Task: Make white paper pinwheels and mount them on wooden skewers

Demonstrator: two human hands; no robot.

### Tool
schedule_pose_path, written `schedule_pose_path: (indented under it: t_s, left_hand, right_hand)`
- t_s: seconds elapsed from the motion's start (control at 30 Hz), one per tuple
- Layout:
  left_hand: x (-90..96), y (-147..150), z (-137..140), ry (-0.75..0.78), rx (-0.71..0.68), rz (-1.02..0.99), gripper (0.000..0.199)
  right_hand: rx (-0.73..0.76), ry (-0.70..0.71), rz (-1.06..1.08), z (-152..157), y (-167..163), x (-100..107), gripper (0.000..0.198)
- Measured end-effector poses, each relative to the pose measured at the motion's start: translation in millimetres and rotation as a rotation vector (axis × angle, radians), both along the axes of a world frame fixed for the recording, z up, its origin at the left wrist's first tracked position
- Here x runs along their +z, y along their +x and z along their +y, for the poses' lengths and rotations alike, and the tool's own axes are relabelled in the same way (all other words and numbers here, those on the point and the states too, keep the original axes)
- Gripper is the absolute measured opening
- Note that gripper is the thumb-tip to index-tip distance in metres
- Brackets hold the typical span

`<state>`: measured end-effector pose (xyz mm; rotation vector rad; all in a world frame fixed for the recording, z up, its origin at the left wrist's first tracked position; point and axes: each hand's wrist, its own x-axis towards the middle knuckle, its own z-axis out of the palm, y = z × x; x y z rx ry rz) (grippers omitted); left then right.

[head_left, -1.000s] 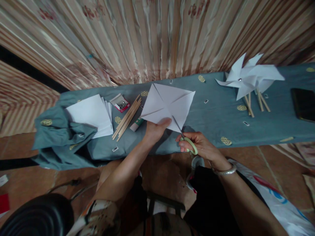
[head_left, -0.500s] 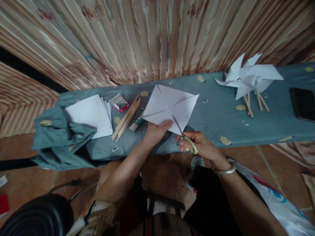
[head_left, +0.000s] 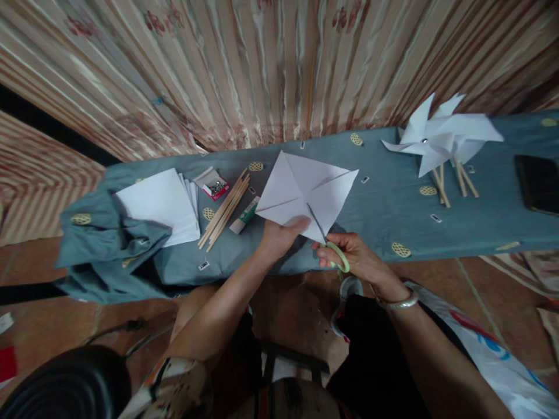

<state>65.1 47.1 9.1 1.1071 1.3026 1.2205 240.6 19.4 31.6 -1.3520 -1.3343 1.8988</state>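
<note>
My left hand (head_left: 283, 237) grips a white paper square (head_left: 286, 186) by its near edge, thumb on top and the other fingers hidden below. Slits run inward from corners of the sheet. Closed around the handles of light-green scissors (head_left: 338, 256), my right hand (head_left: 349, 253) is at the sheet's near corner. One dark blade lies over the paper along that corner, pointing toward the middle. Left of the sheet are a small green-and-white box (head_left: 245, 216) and several thin wooden sticks (head_left: 225, 209).
A stack of white paper (head_left: 157, 203) and an opened red box of small metal pins (head_left: 215, 185) lie at left. White paper pinwheels (head_left: 441, 137) on sticks and a dark phone (head_left: 537, 183) lie at right on the green cloth (head_left: 379, 215). A curtain (head_left: 271, 70) hangs behind.
The paper square has shifted slightly right and nearer me together with my left hand, uncovering more of the green-and-white box. My right hand with the scissors has barely moved.
</note>
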Motion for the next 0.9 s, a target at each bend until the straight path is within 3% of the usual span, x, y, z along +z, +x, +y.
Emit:
schedule_pose_path:
  t_s: [0.63,0.9]
  left_hand:
    - [3.1,1.1,-1.6,0.043,-0.002,-0.019,0.018]
    - [1.0,2.1,-2.1,0.025,0.007,-0.001,0.018]
  right_hand:
    - [-0.046,-0.021,0.007,-0.3,-3.5,-1.9,0.053]
    - [-0.021,0.040,-0.039,-0.7,-3.0,-1.6,0.055]
